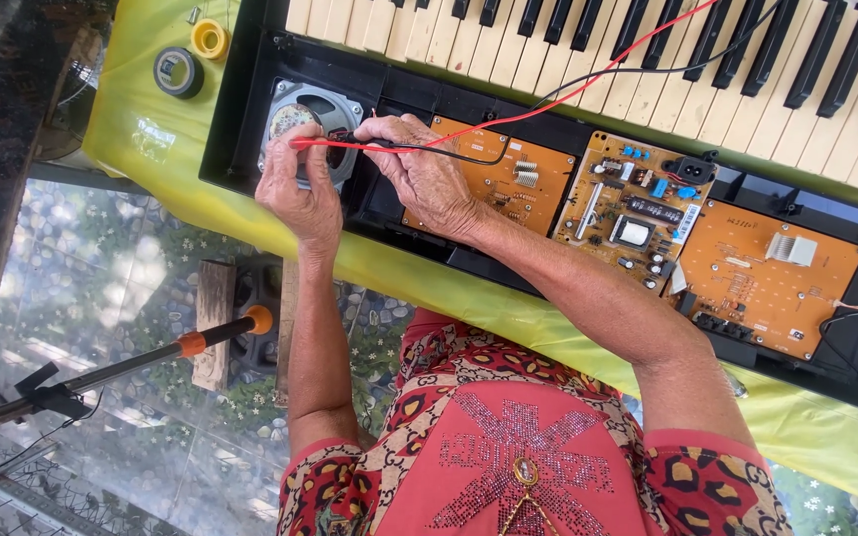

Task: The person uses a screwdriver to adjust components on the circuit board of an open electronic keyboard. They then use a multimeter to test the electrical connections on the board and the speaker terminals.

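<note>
Head view: a red probe (325,144) is pinched in the left hand (295,194) over the round speaker (295,117) of an opened keyboard. A black probe (345,136) is gripped by the right hand (419,174), beside an orange circuit board (508,184).

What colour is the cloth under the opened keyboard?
Yellow-green cloth, clearest in the head view.

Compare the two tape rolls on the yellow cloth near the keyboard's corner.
The yellow tape roll is bright yellow; the black tape roll is dark with a pale inner ring. The black one looks wider across. The yellow one lies further from the left hand. Both lie flat on the yellow cloth.
</note>
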